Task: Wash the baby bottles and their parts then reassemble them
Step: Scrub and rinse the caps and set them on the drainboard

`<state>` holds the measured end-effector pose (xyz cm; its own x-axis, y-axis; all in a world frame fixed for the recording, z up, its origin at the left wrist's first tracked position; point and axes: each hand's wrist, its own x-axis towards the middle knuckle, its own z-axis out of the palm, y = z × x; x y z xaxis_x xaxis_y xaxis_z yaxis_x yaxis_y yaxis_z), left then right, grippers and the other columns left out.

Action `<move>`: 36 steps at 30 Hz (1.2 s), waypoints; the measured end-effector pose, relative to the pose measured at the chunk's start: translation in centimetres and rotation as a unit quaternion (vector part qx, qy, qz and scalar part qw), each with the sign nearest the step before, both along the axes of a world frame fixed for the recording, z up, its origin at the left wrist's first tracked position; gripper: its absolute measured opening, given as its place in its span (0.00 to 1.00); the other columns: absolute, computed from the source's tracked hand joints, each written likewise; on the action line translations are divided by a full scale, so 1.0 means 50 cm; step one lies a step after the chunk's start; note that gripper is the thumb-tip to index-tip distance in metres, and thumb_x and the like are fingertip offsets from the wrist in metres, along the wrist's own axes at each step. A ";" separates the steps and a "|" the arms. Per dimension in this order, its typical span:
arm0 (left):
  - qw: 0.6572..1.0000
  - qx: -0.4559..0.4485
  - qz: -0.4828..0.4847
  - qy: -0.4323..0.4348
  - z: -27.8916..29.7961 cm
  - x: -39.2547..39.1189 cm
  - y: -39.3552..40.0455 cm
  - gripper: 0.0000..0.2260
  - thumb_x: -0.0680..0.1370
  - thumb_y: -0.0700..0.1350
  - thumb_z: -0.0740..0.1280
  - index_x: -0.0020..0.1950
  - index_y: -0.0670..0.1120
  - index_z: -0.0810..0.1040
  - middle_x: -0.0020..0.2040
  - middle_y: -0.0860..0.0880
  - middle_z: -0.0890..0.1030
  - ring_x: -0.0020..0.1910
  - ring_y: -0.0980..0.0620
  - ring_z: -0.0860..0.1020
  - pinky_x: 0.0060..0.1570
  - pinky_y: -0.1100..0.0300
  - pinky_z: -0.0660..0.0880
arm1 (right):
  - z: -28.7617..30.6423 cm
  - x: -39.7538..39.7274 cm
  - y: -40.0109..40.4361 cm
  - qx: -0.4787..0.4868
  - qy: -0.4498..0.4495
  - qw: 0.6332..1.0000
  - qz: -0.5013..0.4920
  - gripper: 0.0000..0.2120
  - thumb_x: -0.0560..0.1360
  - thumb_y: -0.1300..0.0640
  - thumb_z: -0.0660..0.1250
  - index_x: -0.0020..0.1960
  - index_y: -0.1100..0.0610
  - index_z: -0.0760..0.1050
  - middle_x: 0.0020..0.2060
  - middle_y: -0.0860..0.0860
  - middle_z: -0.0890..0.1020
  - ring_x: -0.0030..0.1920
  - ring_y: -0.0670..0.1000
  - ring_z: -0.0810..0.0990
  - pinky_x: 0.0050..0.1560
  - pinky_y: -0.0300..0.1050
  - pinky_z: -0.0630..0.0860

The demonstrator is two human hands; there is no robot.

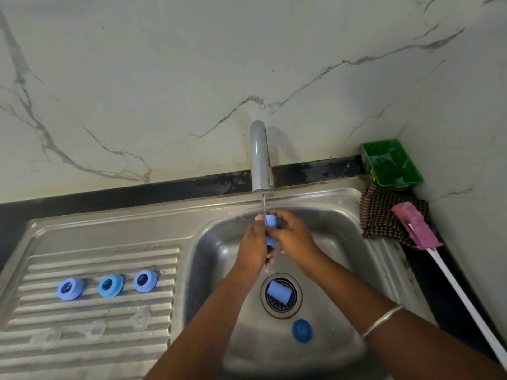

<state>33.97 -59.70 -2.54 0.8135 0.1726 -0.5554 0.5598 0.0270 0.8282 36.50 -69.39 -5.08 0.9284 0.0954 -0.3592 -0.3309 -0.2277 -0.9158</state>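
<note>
Fingers of both hands curled round a light-blue bottle cap [271,229] under the tap's [259,157] stream, left hand [253,248] and right hand [295,237] over the sink [343,223]. Another cap [278,291] lay on the drain; three blue collar rings [107,286] sat well apart on the ribbed drainboard [90,325].

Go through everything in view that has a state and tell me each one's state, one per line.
Steel tap: running.
Light blue bottle cap: held under the stream by left hand and right hand.
Second light blue cap: lying on the drain strainer.
Three blue screw rings: flat on the drainboard.
Green plastic tub: open.
</note>
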 end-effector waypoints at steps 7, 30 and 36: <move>0.978 0.180 -0.052 -0.088 -0.007 -0.028 0.019 0.13 0.83 0.61 0.55 0.47 0.57 0.75 0.43 0.52 0.82 0.40 0.53 0.80 0.41 0.54 0.81 | 0.028 0.016 0.012 0.210 0.269 0.937 -0.073 0.13 0.77 0.58 0.67 0.57 0.66 0.80 0.41 0.59 0.84 0.33 0.50 0.80 0.30 0.38 0.76; 0.960 0.205 -0.046 -0.183 -0.041 -0.005 0.068 0.18 0.68 0.46 0.80 0.54 0.54 0.78 0.48 0.56 0.84 0.48 0.58 0.82 0.51 0.59 0.78 | 0.029 0.003 -0.063 0.090 -0.035 0.995 -0.030 0.22 0.76 0.62 0.72 0.68 0.52 0.74 0.56 0.52 0.84 0.54 0.50 0.83 0.49 0.39 0.81; 0.960 0.200 -0.050 -0.187 -0.042 -0.010 0.046 0.18 0.68 0.45 0.80 0.53 0.53 0.78 0.47 0.56 0.83 0.46 0.58 0.82 0.48 0.61 0.80 | 0.030 0.033 -0.070 -0.002 -0.032 0.997 -0.076 0.17 0.79 0.59 0.68 0.67 0.53 0.75 0.50 0.53 0.83 0.46 0.53 0.83 0.52 0.46 0.80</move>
<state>33.47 -57.41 -4.63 0.9668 0.2224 -0.1260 0.2038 -0.3729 0.9052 38.13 -72.87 -3.58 0.9532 -0.0481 -0.2985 -0.3022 -0.1825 -0.9356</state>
